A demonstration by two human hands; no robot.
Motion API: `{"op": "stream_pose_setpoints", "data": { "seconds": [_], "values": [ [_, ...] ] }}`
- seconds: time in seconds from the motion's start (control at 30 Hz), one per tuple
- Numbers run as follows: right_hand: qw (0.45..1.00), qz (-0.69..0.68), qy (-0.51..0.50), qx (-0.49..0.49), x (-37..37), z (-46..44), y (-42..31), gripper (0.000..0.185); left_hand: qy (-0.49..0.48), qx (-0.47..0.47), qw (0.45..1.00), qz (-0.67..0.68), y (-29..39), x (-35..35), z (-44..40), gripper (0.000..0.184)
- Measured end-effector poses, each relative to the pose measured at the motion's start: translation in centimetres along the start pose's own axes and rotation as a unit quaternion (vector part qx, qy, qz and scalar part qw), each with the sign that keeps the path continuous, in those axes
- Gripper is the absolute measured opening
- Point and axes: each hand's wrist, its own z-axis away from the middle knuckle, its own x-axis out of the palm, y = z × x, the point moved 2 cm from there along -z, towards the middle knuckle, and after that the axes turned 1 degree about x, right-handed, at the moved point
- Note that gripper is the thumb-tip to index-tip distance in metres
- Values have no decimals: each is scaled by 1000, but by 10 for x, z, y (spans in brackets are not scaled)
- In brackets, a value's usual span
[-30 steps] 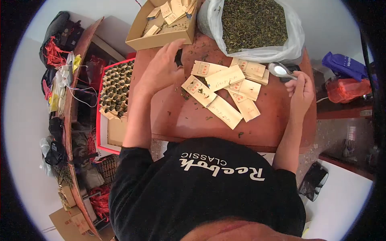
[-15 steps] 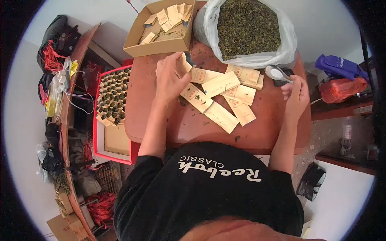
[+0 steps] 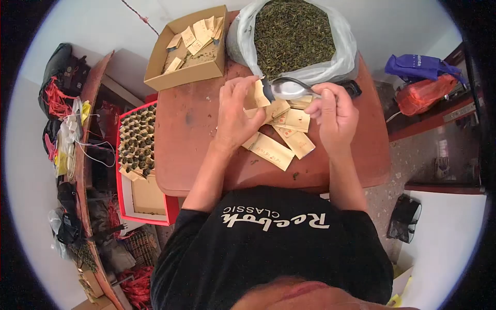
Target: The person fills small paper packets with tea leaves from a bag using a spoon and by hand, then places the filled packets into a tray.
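My left hand is closed around a small tan paper packet with a dark inner lining. In my right hand is a spoon, gripped by its dark handle. The spoon's pale bowl is right beside the packet's edge; whether anything lies in it I cannot tell. Below both hands, several flat tan packets with red print or handwritten numbers overlap on the brown table. Behind the spoon stands a clear plastic bag full of dried green leaves, which look like tea.
A cardboard box with several packets sits at the table's far left. Beside the table, a red-edged box holds rows of upright filled packets. A blue bag and a red bag lie to the right.
My right hand has brought the spoon leftward to the packet. My left hand has lifted the packet slightly and shifted right. The whole view has moved a little.
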Motion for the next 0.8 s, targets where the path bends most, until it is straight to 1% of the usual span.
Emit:
{"op": "stream_pose_setpoints", "data": {
  "seconds": [0.13, 0.23, 0.33, 0.43, 0.53, 0.57, 0.67, 0.73, 0.8],
  "values": [
    [996, 71, -25, -49, 7, 4, 2, 22, -2, 21, 1000, 11, 4, 6, 1, 61],
    [996, 50, -71, -23, 8, 6, 6, 24, -5, 32, 999, 37, 6, 9, 2, 58],
    [988, -80, -68, 113, 5, 5, 21, 26, -21, 25, 998, 54, 7, 10, 3, 54],
    [971, -148, -69, 175, 0, 2, 32, 27, -44, 15, 997, 58, 3, 12, 5, 50],
    [977, -127, -61, 162, -1, 2, 32, 26, -64, 0, 997, 52, -2, 14, 4, 49],
    [983, -103, -57, 142, -2, 1, 30, 26, -71, -7, 996, 50, -3, 15, 4, 49],
    [994, -42, -49, 92, -3, -4, 25, 25, -79, -68, 991, 87, -7, 18, 5, 47],
    [996, -19, -51, 70, -5, -9, 24, 24, -71, -87, 988, 110, -8, 19, 4, 47],
    [995, -12, -49, 88, -8, -15, 20, 24, -67, -102, 985, 121, -10, 19, 3, 46]
  ]
}}
